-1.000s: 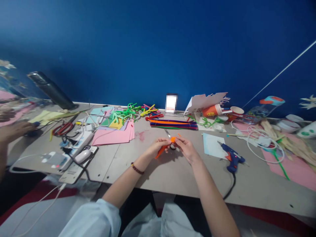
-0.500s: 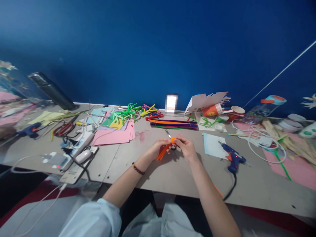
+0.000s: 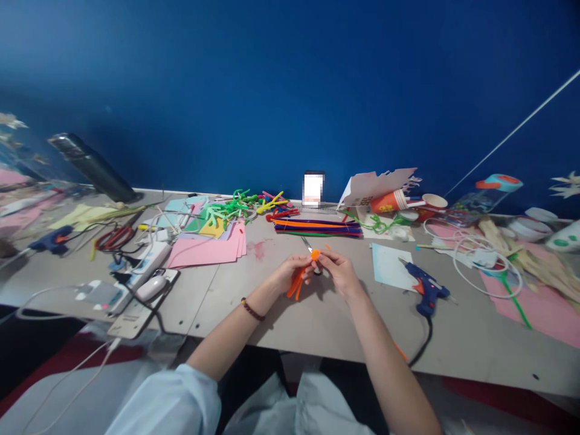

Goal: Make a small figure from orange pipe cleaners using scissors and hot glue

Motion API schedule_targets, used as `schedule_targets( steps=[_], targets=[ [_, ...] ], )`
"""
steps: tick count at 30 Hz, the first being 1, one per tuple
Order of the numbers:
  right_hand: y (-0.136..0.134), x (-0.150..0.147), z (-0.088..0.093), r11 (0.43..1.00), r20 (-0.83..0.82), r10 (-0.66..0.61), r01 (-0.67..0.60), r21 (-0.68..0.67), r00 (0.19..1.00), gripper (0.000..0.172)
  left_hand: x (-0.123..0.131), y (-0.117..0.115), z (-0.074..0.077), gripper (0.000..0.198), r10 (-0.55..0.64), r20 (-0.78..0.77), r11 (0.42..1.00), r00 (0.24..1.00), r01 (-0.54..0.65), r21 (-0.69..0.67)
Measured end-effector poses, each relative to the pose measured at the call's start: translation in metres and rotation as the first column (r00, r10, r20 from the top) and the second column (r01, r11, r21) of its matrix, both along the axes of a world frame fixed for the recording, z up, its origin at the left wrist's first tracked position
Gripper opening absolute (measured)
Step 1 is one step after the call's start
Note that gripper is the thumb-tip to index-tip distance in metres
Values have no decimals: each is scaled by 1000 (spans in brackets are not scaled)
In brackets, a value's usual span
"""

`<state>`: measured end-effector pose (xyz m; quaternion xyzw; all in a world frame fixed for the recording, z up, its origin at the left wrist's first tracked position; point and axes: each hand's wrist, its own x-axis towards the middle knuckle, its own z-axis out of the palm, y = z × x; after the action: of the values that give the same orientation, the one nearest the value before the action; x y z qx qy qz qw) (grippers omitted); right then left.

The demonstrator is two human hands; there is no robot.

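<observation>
Between my two hands, above the middle of the table, is a bunch of orange pipe cleaners (image 3: 296, 284), gathered at a rounded top with its loose ends hanging down to the left. My left hand (image 3: 292, 270) is closed around the bunch just under the top. The fingers of my right hand (image 3: 339, 270) pinch the top from the other side. A pair of scissors (image 3: 307, 244) lies on the table behind my hands, its blades showing and its handles mostly hidden by my fingers. Beyond it lies a bundle of coloured pipe cleaners (image 3: 317, 227).
A blue glue gun (image 3: 426, 287) rests to the right beside a pale blue sheet (image 3: 389, 266). Pink paper (image 3: 203, 251), green bent pipe cleaners (image 3: 231, 208) and a power strip (image 3: 147, 266) with cables occupy the left. A phone (image 3: 313, 189) stands against the blue wall.
The orange bunch has turned slightly in my fingers, and its hanging ends are spread a little more apart. Both hands stay in nearly the same place.
</observation>
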<state>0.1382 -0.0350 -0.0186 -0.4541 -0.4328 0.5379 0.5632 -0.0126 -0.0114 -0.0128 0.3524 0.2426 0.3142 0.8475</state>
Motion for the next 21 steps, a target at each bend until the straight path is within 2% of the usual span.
schedule_targets(
  steps=[5,10,13,15,17,21],
  targets=[
    [-1,-1,1,999,-30,-2,1,-35,1000,34,0,-1,0,21,-4,10,1000,1000,4,-1],
    [-2,-1,5,998,-70,48,-50,-30,996,33,0,-2,4,23,-33,19,999,999,34,-18],
    [-1,-1,2,999,-41,35,-36,-22,999,35,0,-2,6,25,-30,1,999,1000,30,-16],
    [0,0,-1,1000,-2,13,-13,-12,1000,36,0,-2,6,25,17,-43,1000,999,-16,27],
    [1,1,-4,1000,36,-21,21,-1,999,37,1,-2,7,26,121,-107,987,987,-108,115],
    [1,1,-3,994,114,-101,97,43,988,35,2,-3,7,30,314,-193,915,930,-242,322]
  ],
)
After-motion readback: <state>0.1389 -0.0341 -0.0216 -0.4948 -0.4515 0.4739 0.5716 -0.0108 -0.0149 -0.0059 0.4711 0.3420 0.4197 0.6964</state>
